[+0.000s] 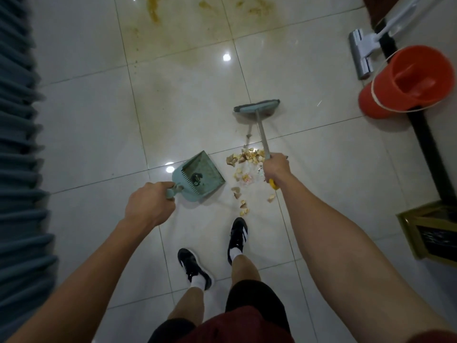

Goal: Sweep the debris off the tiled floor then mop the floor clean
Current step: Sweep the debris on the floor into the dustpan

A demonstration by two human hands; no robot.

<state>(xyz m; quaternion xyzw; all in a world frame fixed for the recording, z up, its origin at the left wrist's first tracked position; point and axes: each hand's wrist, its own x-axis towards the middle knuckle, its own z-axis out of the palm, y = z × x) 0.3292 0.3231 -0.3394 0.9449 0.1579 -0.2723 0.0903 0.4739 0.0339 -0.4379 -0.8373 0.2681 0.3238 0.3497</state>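
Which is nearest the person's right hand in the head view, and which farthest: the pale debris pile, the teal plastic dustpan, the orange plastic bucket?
From the right hand:
1. Pale debris pile, on the floor just left of it.
2. Teal plastic dustpan, farther left, held by the left hand.
3. Orange plastic bucket, far upper right by the wall.

One head-worn wide-angle view, looking steeply down from standing height.

The camera faces forward and down along both outstretched arms onto the tiled floor (94,125), with the person's legs and shoes (237,237) at the bottom edge. The lens bends the edges: a curtain (19,144) bows along the left, a bucket (405,81) and mop (363,50) sit far right. No second view shares the scene.
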